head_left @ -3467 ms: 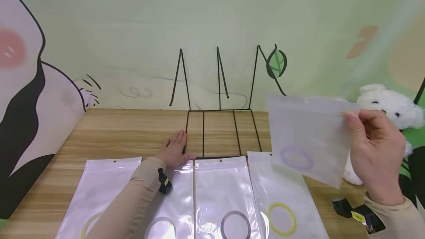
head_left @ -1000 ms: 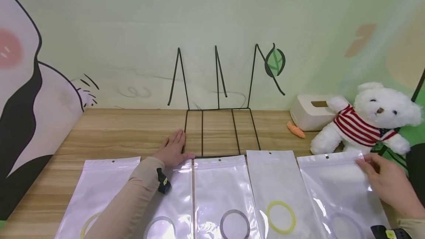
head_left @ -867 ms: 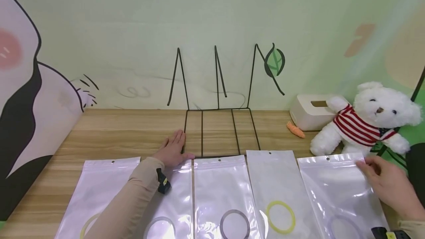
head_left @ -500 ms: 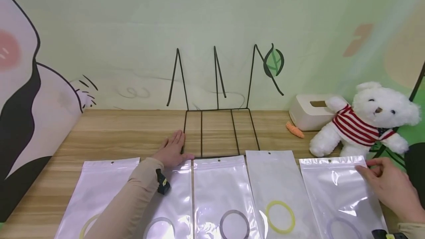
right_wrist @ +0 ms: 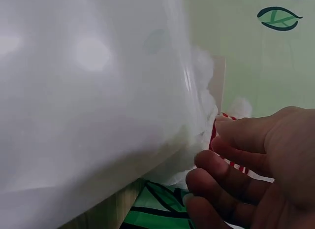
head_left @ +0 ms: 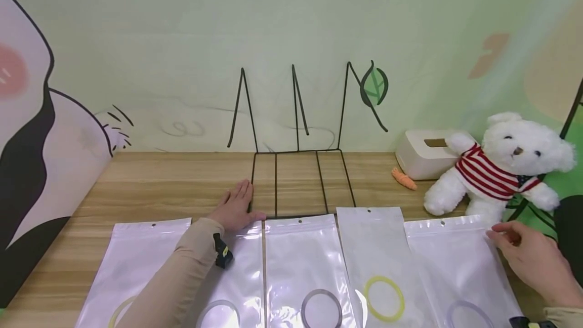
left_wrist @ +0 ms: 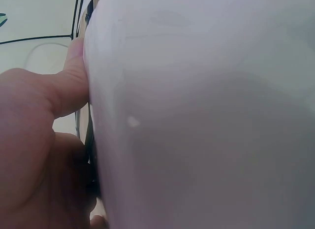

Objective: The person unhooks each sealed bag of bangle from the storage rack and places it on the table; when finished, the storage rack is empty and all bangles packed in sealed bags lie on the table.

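Observation:
Several white zip bags with hang holes lie in a row along the front of the table. In the right-hand zip bag (head_left: 460,262) a pale purple ring (head_left: 469,314) shows through. My right hand (head_left: 533,257) is beside that bag's upper right corner, fingers loosely curled; the right wrist view shows a gap between fingertips and bag. My left hand (head_left: 234,207) rests with straight fingers along the left side of a black wire rack (head_left: 298,152) with three upright hooks, its thumb at the front bar. The left sleeve partly covers two bags on the left.
A yellow ring (head_left: 384,297) and a grey ring (head_left: 321,309) show in neighbouring bags. At the back right are a white tissue box (head_left: 412,161), an orange toy carrot (head_left: 404,179) and a white teddy bear (head_left: 496,166) in a striped top. A painted wall stands behind.
My right hand has brought the purple-ring bag down from the air to the row's right end, then moved it slightly left and let it go. The left hand has stayed at the rack.

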`<state>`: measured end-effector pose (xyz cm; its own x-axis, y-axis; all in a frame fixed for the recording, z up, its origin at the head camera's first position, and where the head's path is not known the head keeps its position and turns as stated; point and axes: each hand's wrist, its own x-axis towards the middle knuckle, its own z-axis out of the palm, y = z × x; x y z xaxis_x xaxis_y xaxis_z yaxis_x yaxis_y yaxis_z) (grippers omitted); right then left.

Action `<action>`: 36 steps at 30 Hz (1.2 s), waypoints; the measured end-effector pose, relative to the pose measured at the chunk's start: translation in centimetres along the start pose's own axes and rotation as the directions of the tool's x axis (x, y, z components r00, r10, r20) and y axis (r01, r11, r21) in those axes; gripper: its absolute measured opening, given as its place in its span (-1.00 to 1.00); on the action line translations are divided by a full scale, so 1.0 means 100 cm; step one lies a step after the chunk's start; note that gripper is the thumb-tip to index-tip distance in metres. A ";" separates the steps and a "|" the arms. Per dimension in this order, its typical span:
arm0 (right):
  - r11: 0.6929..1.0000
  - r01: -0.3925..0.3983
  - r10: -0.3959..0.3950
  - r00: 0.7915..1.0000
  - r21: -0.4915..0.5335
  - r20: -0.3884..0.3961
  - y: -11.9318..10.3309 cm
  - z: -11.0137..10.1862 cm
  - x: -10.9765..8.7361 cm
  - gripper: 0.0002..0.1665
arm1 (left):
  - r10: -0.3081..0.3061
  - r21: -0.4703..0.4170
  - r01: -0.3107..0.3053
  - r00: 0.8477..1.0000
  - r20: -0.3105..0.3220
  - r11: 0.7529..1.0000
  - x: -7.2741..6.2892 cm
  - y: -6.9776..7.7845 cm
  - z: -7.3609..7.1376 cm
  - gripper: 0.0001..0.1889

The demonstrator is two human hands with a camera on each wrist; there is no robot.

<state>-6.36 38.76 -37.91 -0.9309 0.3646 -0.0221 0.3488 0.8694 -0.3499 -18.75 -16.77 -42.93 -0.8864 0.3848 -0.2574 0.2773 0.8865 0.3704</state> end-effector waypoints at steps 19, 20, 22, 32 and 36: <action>0.995 0.096 -0.095 0.992 0.002 -0.084 -0.016 -0.003 -0.001 -0.54 | -0.005 -0.020 0.005 1.000 -0.003 1.000 -0.002 -0.006 -0.001 -0.03; 0.994 0.107 -0.106 0.991 0.004 -0.085 -0.020 -0.003 -0.001 -0.53 | -0.004 -0.019 0.004 1.000 -0.006 1.000 -0.002 -0.007 -0.001 -0.04; 0.990 0.144 -0.143 0.986 0.004 -0.087 -0.028 -0.003 -0.001 -0.52 | -0.006 -0.024 0.006 1.000 -0.012 1.000 -0.002 -0.008 -0.002 -0.04; 0.887 0.451 -0.445 0.892 0.103 -0.074 -0.076 0.001 0.005 -0.53 | -0.013 -0.059 0.012 1.000 -0.009 0.998 0.004 -0.018 -0.005 -0.02; 0.818 0.561 -0.553 0.828 0.126 -0.094 -0.096 0.010 0.008 -0.47 | 0.018 -0.188 -0.026 0.999 -0.047 0.982 0.005 -0.024 -0.008 -0.03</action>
<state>-10.55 30.38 -35.52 -0.9534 -0.1475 0.2632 -0.2502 0.8739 -0.4167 -20.13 -18.88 -43.25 -0.8978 0.3879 -0.2084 0.2258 0.8120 0.5383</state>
